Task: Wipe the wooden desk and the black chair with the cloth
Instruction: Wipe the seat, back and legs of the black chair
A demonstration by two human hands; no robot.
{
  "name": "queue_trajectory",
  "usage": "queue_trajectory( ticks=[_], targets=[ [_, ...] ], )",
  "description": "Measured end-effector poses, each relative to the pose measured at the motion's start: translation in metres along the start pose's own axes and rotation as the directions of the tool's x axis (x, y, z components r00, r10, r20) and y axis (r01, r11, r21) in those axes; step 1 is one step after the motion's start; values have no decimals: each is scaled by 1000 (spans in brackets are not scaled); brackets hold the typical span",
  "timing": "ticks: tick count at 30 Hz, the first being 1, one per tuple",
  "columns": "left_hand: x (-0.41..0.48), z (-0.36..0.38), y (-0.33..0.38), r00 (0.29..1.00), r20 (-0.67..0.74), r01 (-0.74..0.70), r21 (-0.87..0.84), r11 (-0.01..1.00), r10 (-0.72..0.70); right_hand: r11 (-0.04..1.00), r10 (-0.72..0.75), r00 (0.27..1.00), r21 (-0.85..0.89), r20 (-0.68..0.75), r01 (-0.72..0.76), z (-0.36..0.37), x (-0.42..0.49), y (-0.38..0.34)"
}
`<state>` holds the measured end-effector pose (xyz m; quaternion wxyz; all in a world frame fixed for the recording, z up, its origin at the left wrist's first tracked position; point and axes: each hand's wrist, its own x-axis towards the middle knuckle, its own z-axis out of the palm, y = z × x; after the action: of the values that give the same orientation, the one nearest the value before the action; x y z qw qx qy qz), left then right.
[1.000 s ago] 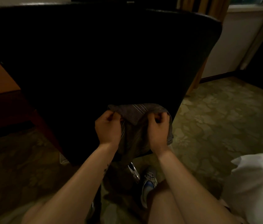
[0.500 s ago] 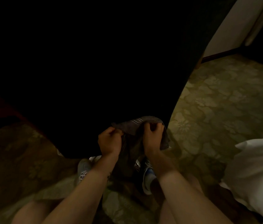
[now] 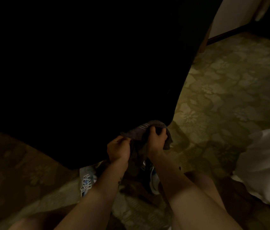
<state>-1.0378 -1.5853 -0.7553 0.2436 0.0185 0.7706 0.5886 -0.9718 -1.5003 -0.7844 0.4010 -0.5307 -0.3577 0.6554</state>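
- Head view, dim light: both hands are low against the back of the black chair (image 3: 97,72), which fills the frame above the fingers.
- Left hand (image 3: 118,151): fingers curled, pinching a fold of the cloth (image 3: 139,131) at its left end. Right hand (image 3: 157,138): fingers clenched over the cloth's right part, thumb side up.
- Cloth: bunched between the two hands, its striped upper hem just above the knuckles and lying on the chair's lower right edge; the rest hangs below the palms (whether the hidden part presses the upholstery, cannot tell).
- Change over the last second: the hands and cloth have travelled down the chair back towards its bottom corner, with the grip unchanged. The view has dipped with them, so the chair's top edge and the wooden desk, seen a second ago, are out of frame.
- Reading: this looks like a downward wiping stroke near its end. The chair back is partly covered; the desk's state cannot be judged from here.
- Below the wrists: a laced shoe (image 3: 87,180) on patterned carpet (image 3: 230,97); white bedding (image 3: 266,160) well right of the right hand.
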Motion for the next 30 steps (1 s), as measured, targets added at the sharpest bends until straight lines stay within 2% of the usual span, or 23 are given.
queue_trajectory(
  ticks=[5, 9, 12, 14, 17, 20, 22, 26, 30],
  targets=[
    [1, 11, -8, 999, -30, -26, 53, 998, 28, 926, 230, 965, 275, 126, -257, 0, 5, 4],
    [0, 13, -9, 999, -33, -25, 63, 998, 28, 869, 364, 902, 265, 232, -419, 6, 7, 18],
    [0, 12, -12, 998, -51, -15, 101, 995, 20, 866, 402, 869, 190, 287, -463, 11, 44, 97],
    [4, 10, -15, 998, -65, 22, 96, 995, -16, 850, 430, 838, 163, 336, -502, 15, 46, 113],
    [10, 6, -17, 996, -76, 57, 101, 993, -49, 856, 424, 833, 143, 354, -497, 11, 25, 97],
    [13, 3, -19, 994, -68, 88, 92, 992, -82, 838, 398, 816, 196, 419, -509, 12, 10, 66],
    [16, -2, -25, 984, -95, 159, 104, 982, -150, 826, 414, 810, 201, 416, -526, 12, -10, 40],
    [24, -13, -47, 954, -122, 286, 77, 955, -275, 771, 459, 756, 214, 466, -600, 11, -30, 30],
    [32, -20, -53, 951, -132, 292, 84, 953, -280, 753, 522, 749, 192, 408, -629, 16, -41, 21]
  ],
)
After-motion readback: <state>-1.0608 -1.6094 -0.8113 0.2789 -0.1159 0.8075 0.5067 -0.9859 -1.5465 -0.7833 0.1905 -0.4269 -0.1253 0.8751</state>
